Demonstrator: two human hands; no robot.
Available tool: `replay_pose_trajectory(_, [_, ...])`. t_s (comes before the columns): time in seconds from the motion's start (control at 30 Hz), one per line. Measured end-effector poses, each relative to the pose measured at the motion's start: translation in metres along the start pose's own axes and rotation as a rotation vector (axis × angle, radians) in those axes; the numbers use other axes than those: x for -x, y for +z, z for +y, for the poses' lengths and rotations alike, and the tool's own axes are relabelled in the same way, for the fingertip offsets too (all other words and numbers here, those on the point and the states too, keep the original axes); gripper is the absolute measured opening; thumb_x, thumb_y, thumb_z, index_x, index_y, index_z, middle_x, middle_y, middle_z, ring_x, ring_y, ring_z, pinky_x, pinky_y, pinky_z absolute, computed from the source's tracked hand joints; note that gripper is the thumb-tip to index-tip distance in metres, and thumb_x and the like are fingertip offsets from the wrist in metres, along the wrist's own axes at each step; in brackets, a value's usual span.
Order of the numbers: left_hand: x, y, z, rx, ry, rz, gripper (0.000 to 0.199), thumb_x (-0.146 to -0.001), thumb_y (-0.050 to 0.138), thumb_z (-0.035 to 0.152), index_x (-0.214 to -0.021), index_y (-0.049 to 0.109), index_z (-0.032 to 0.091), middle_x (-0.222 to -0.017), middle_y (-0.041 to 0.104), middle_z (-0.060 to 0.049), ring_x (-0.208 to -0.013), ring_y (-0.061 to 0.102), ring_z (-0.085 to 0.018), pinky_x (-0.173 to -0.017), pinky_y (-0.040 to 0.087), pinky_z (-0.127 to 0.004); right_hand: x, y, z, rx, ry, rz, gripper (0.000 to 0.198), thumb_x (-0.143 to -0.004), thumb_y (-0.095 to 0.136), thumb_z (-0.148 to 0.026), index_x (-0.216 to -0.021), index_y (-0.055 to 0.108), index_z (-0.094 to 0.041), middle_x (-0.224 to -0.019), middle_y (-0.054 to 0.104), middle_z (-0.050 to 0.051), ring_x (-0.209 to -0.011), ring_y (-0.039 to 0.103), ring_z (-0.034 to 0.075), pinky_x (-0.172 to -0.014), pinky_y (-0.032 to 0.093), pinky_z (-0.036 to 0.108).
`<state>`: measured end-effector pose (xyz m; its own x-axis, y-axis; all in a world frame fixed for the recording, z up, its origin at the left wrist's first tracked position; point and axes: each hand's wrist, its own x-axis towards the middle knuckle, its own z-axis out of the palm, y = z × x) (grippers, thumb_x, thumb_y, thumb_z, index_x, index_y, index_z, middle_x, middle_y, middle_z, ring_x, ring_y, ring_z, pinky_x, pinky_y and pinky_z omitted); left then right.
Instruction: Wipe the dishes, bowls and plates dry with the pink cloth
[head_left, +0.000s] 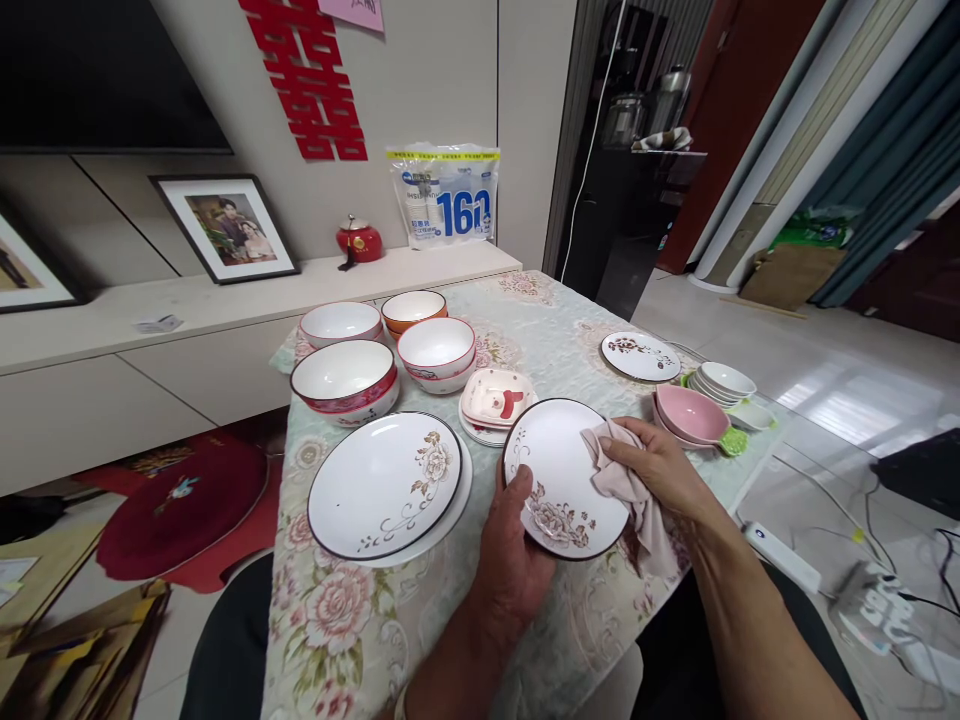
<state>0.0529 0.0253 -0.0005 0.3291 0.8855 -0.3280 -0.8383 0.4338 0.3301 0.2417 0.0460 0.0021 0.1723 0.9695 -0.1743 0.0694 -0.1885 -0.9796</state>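
My left hand grips the lower left rim of a white plate with a dark edge and brown flower print, thumb on its face. The plate is held tilted above the table. My right hand is closed on a pale pink cloth, pressed to the plate's right side; part of the cloth hangs below. To the left lies a larger flowered plate on top of another white plate. Just behind the held plate sit small square dishes with a red cartoon print.
Stacked bowls stand at the table's back left. An oval flowered plate, pink bowls and small white bowls are at the right. Behind, a cabinet bears a bag of cups, a red jar and framed photos.
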Motion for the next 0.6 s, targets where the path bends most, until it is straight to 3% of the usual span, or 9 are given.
replay_pose_trajectory(0.1, [0.0004,0.0013,0.0052,-0.055,0.021,-0.012,0.05,-0.088,0.064,0.025,-0.137,0.057,0.021,-0.125,0.074,-0.011,-0.126,0.063,-0.033,-0.108,0.047,-0.049,0.0002,-0.0023,-0.002,-0.022,-0.056,0.098,0.04,-0.071,0.083,-0.045,-0.099,0.072,-0.018,-0.08,0.07,0.0,-0.063,0.062,0.015,-0.056,0.05,0.027])
replay_pose_trajectory(0.2, [0.0007,-0.0023,0.008,-0.183,-0.005,-0.022,0.043,-0.078,0.074,0.022,-0.12,0.066,0.017,-0.111,0.078,-0.011,-0.119,0.067,-0.034,-0.104,0.049,-0.048,-0.0004,-0.0061,-0.0028,0.04,-0.122,0.114,0.039,-0.072,0.083,-0.042,-0.101,0.074,-0.019,-0.087,0.072,0.002,-0.069,0.064,0.017,-0.06,0.051,0.028])
replay_pose_trajectory(0.37, [0.0015,-0.0064,0.0032,-0.314,-0.073,0.075,0.053,-0.062,0.089,0.028,-0.108,0.069,0.01,-0.094,0.08,-0.016,-0.109,0.071,-0.039,-0.097,0.054,-0.05,0.0017,-0.0053,-0.0061,0.104,-0.117,0.04,0.04,-0.074,0.083,-0.043,-0.105,0.075,-0.02,-0.092,0.074,0.003,-0.074,0.065,0.019,-0.062,0.052,0.029])
replay_pose_trajectory(0.47, [0.0013,-0.005,-0.0005,-0.292,-0.008,0.156,0.056,-0.058,0.092,0.036,-0.103,0.07,0.011,-0.094,0.081,-0.016,-0.105,0.072,-0.039,-0.093,0.056,-0.05,0.004,-0.0037,-0.008,0.05,-0.076,0.013,0.04,-0.075,0.083,-0.044,-0.105,0.074,-0.019,-0.091,0.073,0.003,-0.073,0.065,0.018,-0.062,0.053,0.028])
replay_pose_trajectory(0.6, [0.0013,-0.0025,-0.0001,-0.219,0.086,0.203,0.063,-0.059,0.092,0.036,-0.112,0.068,0.012,-0.095,0.081,-0.015,-0.103,0.074,-0.037,-0.091,0.058,-0.05,0.0063,-0.005,-0.0047,-0.051,0.017,-0.102,0.034,-0.079,0.08,-0.047,-0.095,0.072,-0.017,-0.08,0.071,0.002,-0.066,0.064,0.016,-0.057,0.05,0.026])
